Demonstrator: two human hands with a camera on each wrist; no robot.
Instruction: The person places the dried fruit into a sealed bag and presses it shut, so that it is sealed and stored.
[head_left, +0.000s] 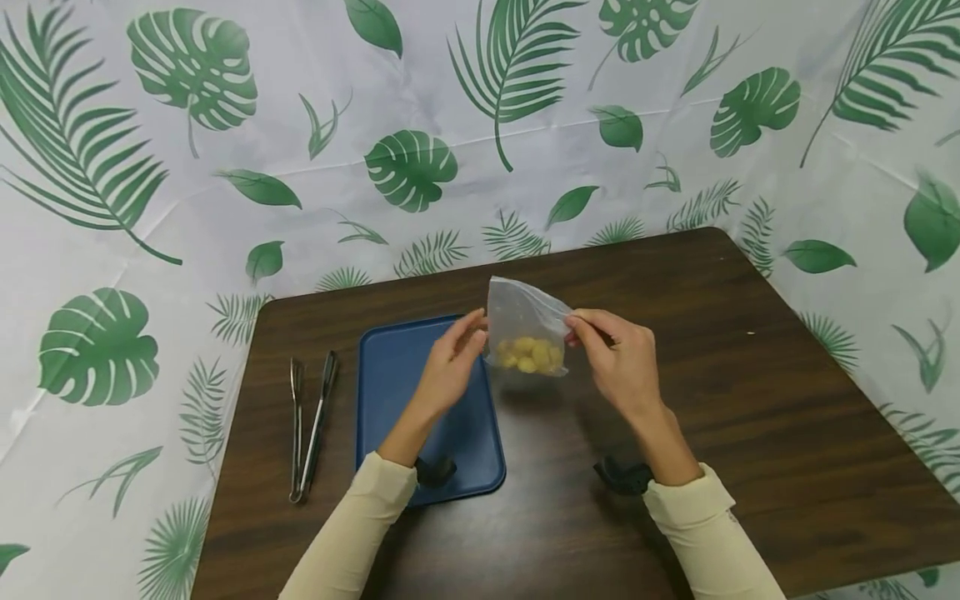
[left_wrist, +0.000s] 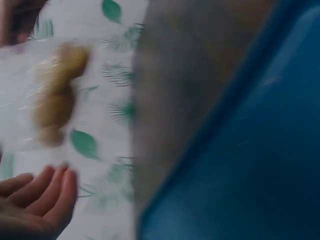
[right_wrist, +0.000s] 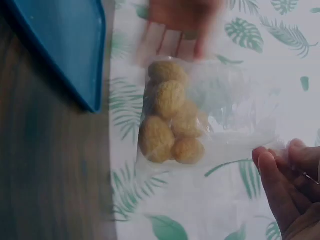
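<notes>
A clear plastic bag (head_left: 521,310) hangs above the table, with several tan walnuts (right_wrist: 170,100) gathered along its bottom. My right hand (head_left: 624,357) pinches the upper right corner of the bag between thumb and fingers. Beside the bag's left edge is my left hand (head_left: 444,371). In the left wrist view its fingers (left_wrist: 62,197) are extended and stand apart from the bag; the right wrist view shows this hand blurred. Whether the bag's top is sealed, I cannot tell.
Under my left forearm lies a blue tray (head_left: 390,400) on the dark wooden table (head_left: 720,367). Metal tongs (head_left: 309,450) rest to the left of the tray. A white leaf-patterned cloth (head_left: 300,225) hangs behind and around the table.
</notes>
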